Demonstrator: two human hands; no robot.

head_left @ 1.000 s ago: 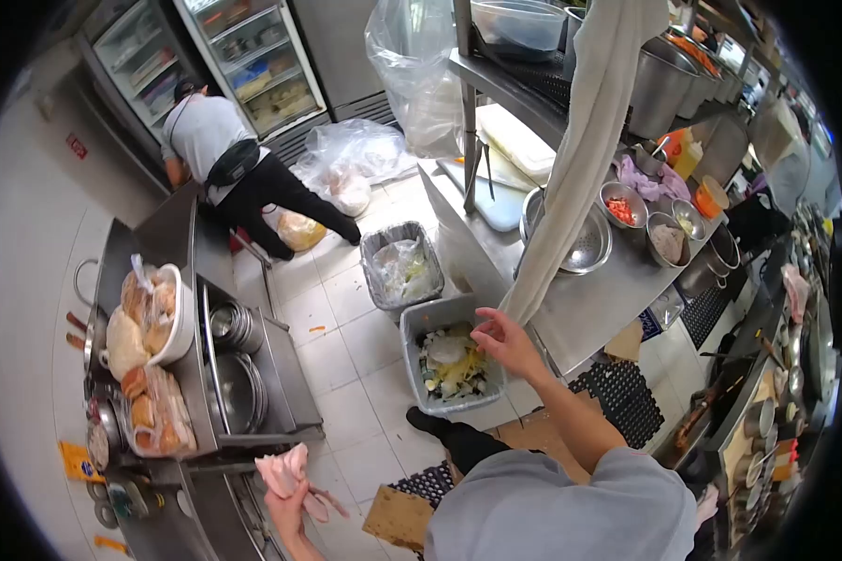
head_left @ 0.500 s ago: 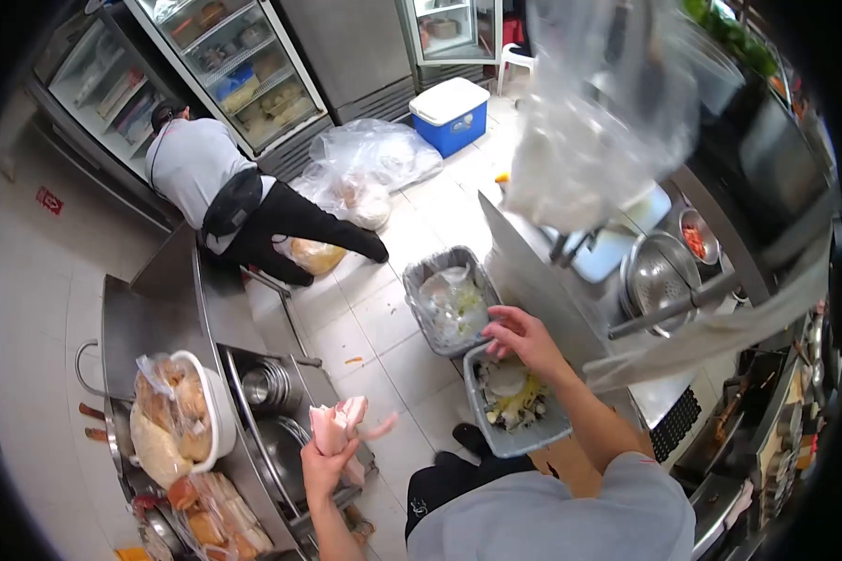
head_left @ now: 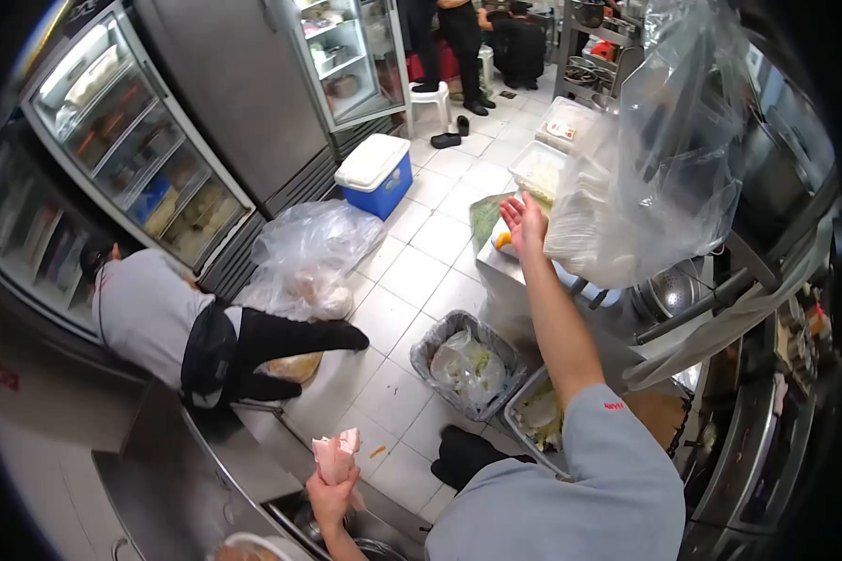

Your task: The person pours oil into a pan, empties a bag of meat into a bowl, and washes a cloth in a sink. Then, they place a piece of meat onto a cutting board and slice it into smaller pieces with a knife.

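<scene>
Several pale pink strips of what looks like raw meat (head_left: 336, 455) stand up out of my left hand (head_left: 330, 500), whose fingers are wrapped round their lower part. My right hand (head_left: 526, 222) is stretched out far forward, fingers apart and holding nothing. Just to its right hangs a big clear plastic bag (head_left: 669, 159) with white stacked items inside. A lidless white container (head_left: 539, 169) stands beyond my right fingers, and an orange-yellow object (head_left: 502, 240) lies beside them at the counter's end.
A person in a grey shirt (head_left: 150, 309) bends into a fridge at left. On the floor are a lined bin (head_left: 468, 365), a second bin (head_left: 540, 421), clear bags (head_left: 313, 248) and a blue cooler (head_left: 377, 178). Other people (head_left: 463, 47) are at the back. A steel counter (head_left: 206, 477) runs lower left.
My right hand has moved from above the bins up and forward to beside the hanging bag. The view has turned, showing more of the back of the room. My left hand still holds the strips.
</scene>
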